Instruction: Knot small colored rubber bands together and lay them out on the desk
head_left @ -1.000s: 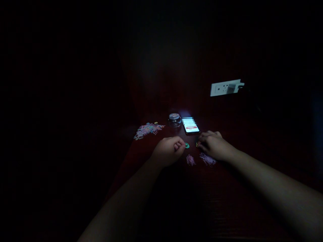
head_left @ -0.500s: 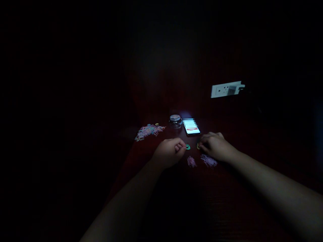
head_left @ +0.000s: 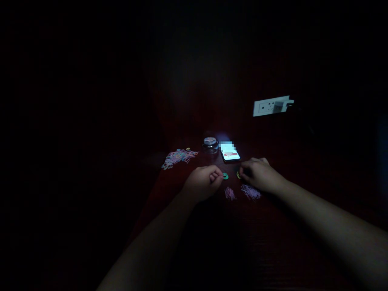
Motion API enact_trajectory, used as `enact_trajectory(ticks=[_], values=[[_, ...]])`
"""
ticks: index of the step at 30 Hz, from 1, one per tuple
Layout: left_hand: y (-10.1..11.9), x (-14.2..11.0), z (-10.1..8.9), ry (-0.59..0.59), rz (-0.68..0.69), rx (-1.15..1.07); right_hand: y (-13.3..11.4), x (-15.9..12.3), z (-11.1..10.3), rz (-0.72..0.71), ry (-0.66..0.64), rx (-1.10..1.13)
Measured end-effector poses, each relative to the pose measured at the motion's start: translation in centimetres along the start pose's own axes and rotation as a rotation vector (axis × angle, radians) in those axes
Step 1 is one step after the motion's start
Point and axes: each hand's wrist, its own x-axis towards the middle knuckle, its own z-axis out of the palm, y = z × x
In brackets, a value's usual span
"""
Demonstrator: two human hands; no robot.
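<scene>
My left hand point(head_left: 205, 182) is closed, its thumb and fingertips pinched at the edge of some green rubber bands point(head_left: 225, 176) on the dark table. Whether a band is between those fingertips is too small to make out. My right hand point(head_left: 257, 173) has its fingers curled down beside a few yellow rubber bands point(head_left: 239, 175), and its fingertips are partly hidden. Just in front of the hands lie a small heap of pink rubber bands point(head_left: 230, 193) and a wider heap of purple rubber bands point(head_left: 251, 192).
A large mixed pile of rubber bands point(head_left: 179, 157) lies at the table's left edge. Behind the hands stand a clear jar with a lid point(head_left: 210, 144) and a phone point(head_left: 230, 152) with a lit screen. On the wall at right is a socket panel point(head_left: 271, 106) with a plug in it.
Both hands stay almost where they were, with the right fingers shifted very slightly by the yellow bands. The whole view has tipped a little, and the phone screen's picture differs.
</scene>
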Motion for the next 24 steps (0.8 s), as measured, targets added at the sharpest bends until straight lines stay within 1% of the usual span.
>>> enact_trajectory(ticks=[3,9,16,24], values=[[-0.02,0.02,-0.01,0.006,0.001,-0.003,0.15,-0.01,0.12,0.010,0.003,0.008],[-0.06,0.05,-0.07,0.000,0.014,0.004,0.76,-0.08,0.76,0.024,0.060,0.012],[-0.35,0.12,-0.04,0.022,0.005,-0.005,0.39,-0.04,0.27,-0.018,-0.009,0.025],[-0.53,0.07,-0.13,0.042,0.003,-0.008,0.41,-0.05,0.40,-0.009,0.018,0.025]])
